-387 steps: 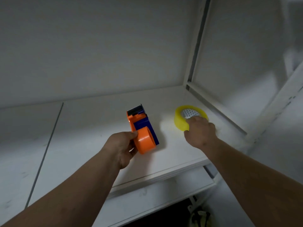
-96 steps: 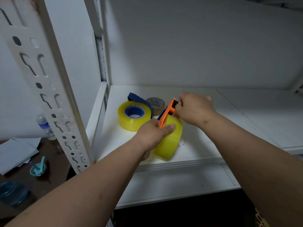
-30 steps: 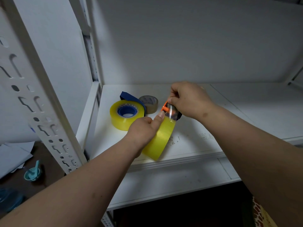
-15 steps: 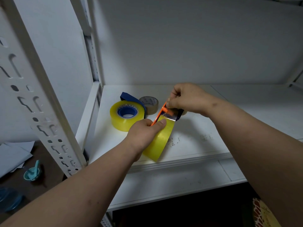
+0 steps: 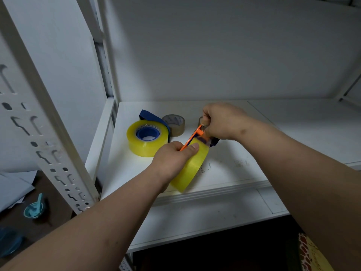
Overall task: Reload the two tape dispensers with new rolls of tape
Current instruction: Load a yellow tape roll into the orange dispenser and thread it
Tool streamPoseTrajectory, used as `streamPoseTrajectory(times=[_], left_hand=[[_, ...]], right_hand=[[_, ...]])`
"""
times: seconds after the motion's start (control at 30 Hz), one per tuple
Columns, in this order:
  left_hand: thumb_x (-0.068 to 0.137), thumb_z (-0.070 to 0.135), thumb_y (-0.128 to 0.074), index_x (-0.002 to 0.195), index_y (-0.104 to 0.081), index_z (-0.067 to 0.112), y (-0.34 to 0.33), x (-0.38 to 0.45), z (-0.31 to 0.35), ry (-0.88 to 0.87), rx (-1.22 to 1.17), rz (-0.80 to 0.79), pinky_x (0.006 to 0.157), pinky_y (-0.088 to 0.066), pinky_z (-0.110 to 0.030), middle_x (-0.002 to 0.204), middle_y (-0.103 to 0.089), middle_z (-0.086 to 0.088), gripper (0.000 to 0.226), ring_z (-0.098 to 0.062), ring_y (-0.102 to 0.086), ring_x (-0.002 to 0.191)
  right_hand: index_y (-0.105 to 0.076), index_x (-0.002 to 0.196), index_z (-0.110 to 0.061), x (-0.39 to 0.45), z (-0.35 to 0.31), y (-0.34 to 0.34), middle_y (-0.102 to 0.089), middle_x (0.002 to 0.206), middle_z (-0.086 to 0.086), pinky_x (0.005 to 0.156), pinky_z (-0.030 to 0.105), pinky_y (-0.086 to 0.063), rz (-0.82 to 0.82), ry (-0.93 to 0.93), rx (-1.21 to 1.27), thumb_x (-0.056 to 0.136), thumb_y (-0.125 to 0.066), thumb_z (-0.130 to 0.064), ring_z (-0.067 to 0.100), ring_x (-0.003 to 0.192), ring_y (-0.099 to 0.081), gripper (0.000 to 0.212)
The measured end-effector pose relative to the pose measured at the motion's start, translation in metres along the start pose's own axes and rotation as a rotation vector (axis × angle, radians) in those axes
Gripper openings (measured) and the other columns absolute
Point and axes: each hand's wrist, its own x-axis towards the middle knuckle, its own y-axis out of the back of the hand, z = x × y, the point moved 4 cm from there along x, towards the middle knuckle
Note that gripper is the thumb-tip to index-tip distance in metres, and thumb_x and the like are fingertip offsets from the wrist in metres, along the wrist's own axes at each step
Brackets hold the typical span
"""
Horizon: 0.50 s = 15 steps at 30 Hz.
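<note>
The left hand (image 5: 172, 156) grips the orange tape dispenser (image 5: 192, 136) and the yellow tape roll (image 5: 192, 167) mounted in it, thumb pressed on top of the roll, holding both tilted just above the white shelf (image 5: 224, 173). The right hand (image 5: 222, 121), just beyond the left, pinches the dispenser's front end, where a clear strip of tape (image 5: 204, 138) shows. To the left of both hands, a second yellow roll (image 5: 146, 141) sits on a blue dispenser (image 5: 151, 116), beside a brown roll (image 5: 174, 124).
</note>
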Motion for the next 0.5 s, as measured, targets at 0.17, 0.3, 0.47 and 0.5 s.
streamPoseTrajectory(times=[0.17,0.3,0.47,0.5], left_hand=[[0.082,0.054,-0.064,0.089,-0.059,0.018,0.003,0.0,0.002,0.01,-0.022,-0.002,0.068,-0.038,-0.04,0.084,-0.054,-0.009,0.037,-0.024,-0.049,0.074],[0.084,0.056,-0.062,0.087,-0.058,0.015,0.005,-0.001,-0.001,0.008,0.003,0.015,0.066,-0.036,-0.039,0.079,-0.05,-0.01,0.041,-0.023,-0.047,0.071],[0.087,0.056,-0.058,0.103,-0.061,-0.005,0.003,-0.003,0.0,0.008,0.062,0.028,0.068,-0.04,-0.039,0.084,-0.056,-0.012,0.063,-0.024,-0.052,0.074],[0.088,0.056,-0.057,0.105,-0.061,-0.005,0.003,-0.003,0.0,0.011,0.074,0.023,0.069,-0.041,-0.039,0.085,-0.057,-0.013,0.064,-0.024,-0.053,0.076]], right_hand=[[-0.05,0.079,-0.023,-0.004,-0.012,0.002,-0.061,0.081,-0.003,0.086,0.039,-0.032,0.19,0.125,-0.218,0.076,-0.058,-0.018,0.023,0.075,-0.052,0.01],[-0.05,0.073,-0.024,-0.001,-0.012,0.019,-0.058,0.08,-0.007,0.091,0.039,-0.032,0.139,0.121,-0.167,0.081,-0.06,-0.031,0.019,0.078,-0.05,0.014],[-0.054,0.08,-0.025,-0.004,-0.007,0.019,-0.059,0.076,-0.01,0.056,0.025,-0.032,-0.086,0.09,0.005,0.07,-0.074,-0.026,0.011,0.066,-0.053,0.022],[-0.054,0.084,-0.026,-0.005,-0.006,0.017,-0.057,0.076,-0.011,0.054,0.024,-0.027,-0.091,0.09,-0.024,0.069,-0.075,-0.027,0.008,0.063,-0.05,0.026]])
